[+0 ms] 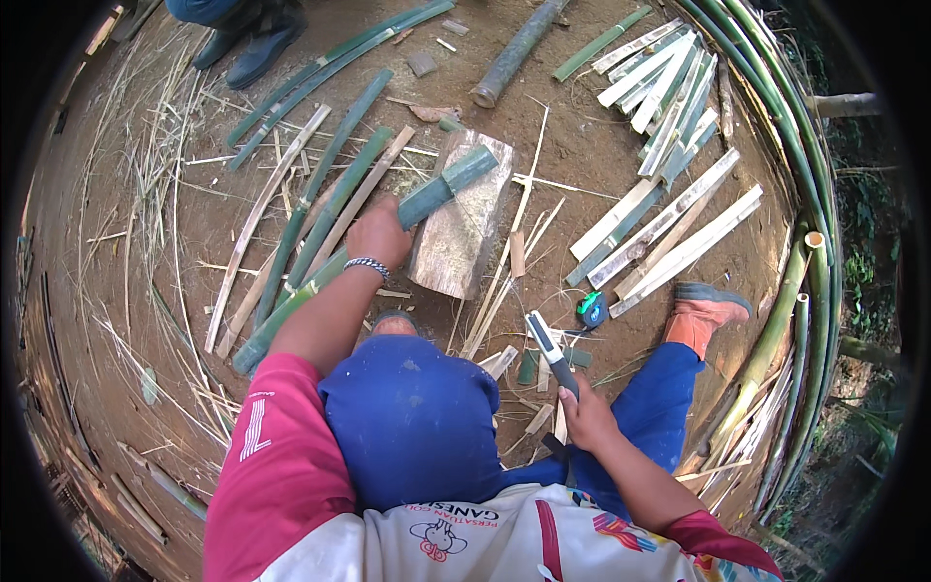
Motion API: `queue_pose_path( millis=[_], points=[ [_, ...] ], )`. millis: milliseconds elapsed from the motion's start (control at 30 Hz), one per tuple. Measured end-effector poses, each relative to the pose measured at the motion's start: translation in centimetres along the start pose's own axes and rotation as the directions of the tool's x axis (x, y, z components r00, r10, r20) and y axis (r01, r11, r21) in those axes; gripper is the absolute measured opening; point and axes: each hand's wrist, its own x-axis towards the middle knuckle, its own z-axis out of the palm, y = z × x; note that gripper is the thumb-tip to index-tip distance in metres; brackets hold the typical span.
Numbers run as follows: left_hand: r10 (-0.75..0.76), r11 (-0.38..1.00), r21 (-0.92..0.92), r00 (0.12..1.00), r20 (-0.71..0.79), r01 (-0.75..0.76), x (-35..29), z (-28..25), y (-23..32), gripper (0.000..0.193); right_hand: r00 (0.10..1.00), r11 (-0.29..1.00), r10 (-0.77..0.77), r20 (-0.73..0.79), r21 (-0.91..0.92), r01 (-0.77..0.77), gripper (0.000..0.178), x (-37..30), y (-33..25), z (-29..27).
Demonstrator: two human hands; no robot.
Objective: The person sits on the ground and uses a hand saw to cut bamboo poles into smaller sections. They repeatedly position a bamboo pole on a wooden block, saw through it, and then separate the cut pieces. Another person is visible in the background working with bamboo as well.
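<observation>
My left hand (380, 236), with a chain bracelet at the wrist, is closed around a length of green bamboo (451, 186). The far end of this bamboo rests on a pale wooden block (456, 242), and its near end slants down left past my forearm. My right hand (588, 417) is out by my right thigh, closed on the grey handle of a straight hand tool (546, 341). The tool's far part is dark with pale edges and points up and away; I cannot make out its exact kind. It is apart from the bamboo and the block.
Split bamboo strips (320, 209) lie left of the block. More pale strips (659, 82) are piled at the far right. A teal tape measure (592, 309) sits on the dirt near my right boot (705, 315). Another person's boots (264, 50) stand far left. Long green poles (819, 291) line the right.
</observation>
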Motion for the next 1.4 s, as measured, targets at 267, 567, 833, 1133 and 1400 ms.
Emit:
queue_pose_path(
  millis=[267,567,833,1133,1400],
  points=[
    [0.033,0.998,0.049,0.997,0.067,-0.037,-0.1,-1.2,0.8,0.025,0.998,0.998,-0.063,0.028,0.000,0.063,0.050,12.1,-13.2,-2.9],
    [0.092,0.996,-0.011,0.991,0.102,-0.092,-0.7,-0.8,2.8,0.030,0.998,0.998,-0.061,-0.010,0.019,0.061,0.050,10.4,-8.8,-2.8],
    [0.075,0.997,0.014,0.997,0.013,-0.075,1.2,0.3,-0.1,0.022,0.994,0.993,-0.083,-0.076,0.076,0.088,0.048,12.4,-11.5,-0.3],
    [0.058,0.998,0.002,0.998,0.030,-0.058,0.3,-0.2,0.4,0.027,0.976,0.991,-0.129,-0.177,0.008,0.132,0.045,1.7,2.5,3.3],
    [0.050,0.998,0.046,0.998,0.036,-0.051,0.9,0.3,0.2,0.030,0.998,0.998,-0.065,0.018,0.025,0.065,0.052,13.2,-12.6,-3.0]
  ],
)
